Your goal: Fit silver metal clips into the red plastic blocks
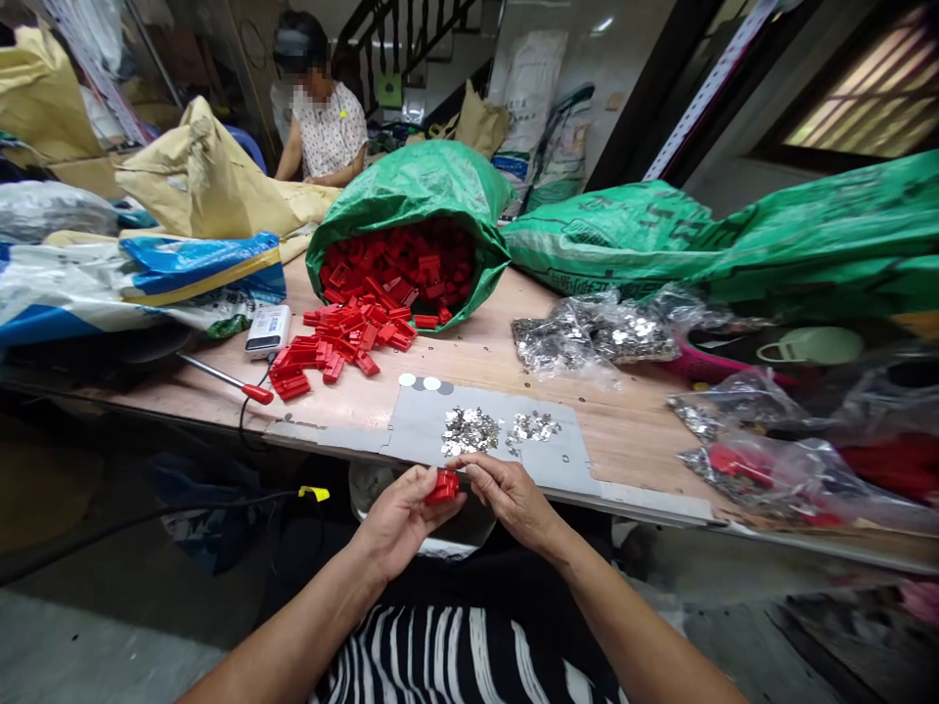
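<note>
My left hand (pixel 402 518) is closed around a red plastic piece (pixel 442 487) just off the table's front edge. Against the right side of that piece, my right hand (pixel 506 497) has its thumb and index finger pinched together; whatever is between them is too small to make out. Two piles of small shiny metal pieces, a larger one (pixel 470 431) and a smaller one (pixel 534 427), lie on a grey sheet (pixel 418 422) beyond my hands. More red pieces (pixel 334 342) spill from a green sack (pixel 418 181) onto the table.
A red-tipped tool (pixel 256 393) and a white device (pixel 268 330) are at the left. Clear bags of metal parts (pixel 594 330) lie at the right, before green sacks (pixel 734 244). Another person (pixel 330 127) sits across the table. A cable (pixel 183 508) hangs at lower left.
</note>
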`<state>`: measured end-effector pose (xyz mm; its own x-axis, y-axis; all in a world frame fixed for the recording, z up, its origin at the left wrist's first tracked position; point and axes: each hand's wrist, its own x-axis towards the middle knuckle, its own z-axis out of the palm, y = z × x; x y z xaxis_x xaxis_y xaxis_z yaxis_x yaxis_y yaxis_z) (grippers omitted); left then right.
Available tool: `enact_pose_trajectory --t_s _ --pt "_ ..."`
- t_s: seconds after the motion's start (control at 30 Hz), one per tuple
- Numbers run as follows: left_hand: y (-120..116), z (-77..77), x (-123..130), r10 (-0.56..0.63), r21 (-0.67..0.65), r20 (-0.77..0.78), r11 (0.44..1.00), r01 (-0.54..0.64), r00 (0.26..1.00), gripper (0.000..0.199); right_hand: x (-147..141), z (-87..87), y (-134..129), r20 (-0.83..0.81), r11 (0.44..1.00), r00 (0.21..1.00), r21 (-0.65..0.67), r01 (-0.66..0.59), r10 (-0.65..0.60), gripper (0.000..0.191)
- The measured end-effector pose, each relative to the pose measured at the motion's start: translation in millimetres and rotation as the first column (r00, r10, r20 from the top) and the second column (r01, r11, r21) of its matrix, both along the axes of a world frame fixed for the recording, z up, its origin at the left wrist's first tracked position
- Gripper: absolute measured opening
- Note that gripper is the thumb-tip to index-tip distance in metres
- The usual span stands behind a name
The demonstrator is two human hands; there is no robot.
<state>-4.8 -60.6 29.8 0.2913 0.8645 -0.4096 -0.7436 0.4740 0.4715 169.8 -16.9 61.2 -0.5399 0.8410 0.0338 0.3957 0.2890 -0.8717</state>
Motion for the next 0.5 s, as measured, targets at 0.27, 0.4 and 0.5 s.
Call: enact_pose_trajectory --t_s 0.27,0.4,0.5 --pt "1 -71.4 -8 -0.197 -0.11 -0.399 0.98 0.167 0.895 0.068 49 -4.3 26 0.126 0.958 0.956 0.147 0.247 -0.266 0.037" --pt "1 -86.6 -10 -0.222 -0.155 -0.447 0.973 0.169 0.867 0.077 77 -12.1 56 0.192 0.901 0.892 0.241 0.362 -0.41 0.035" --pt "-1 -88.9 -11 -0.251 -0.153 -0.467 0.967 0.201 0.848 0.068 92 -14.1 77 0.265 0.84 0.816 0.347 0.417 -0.515 0.031"
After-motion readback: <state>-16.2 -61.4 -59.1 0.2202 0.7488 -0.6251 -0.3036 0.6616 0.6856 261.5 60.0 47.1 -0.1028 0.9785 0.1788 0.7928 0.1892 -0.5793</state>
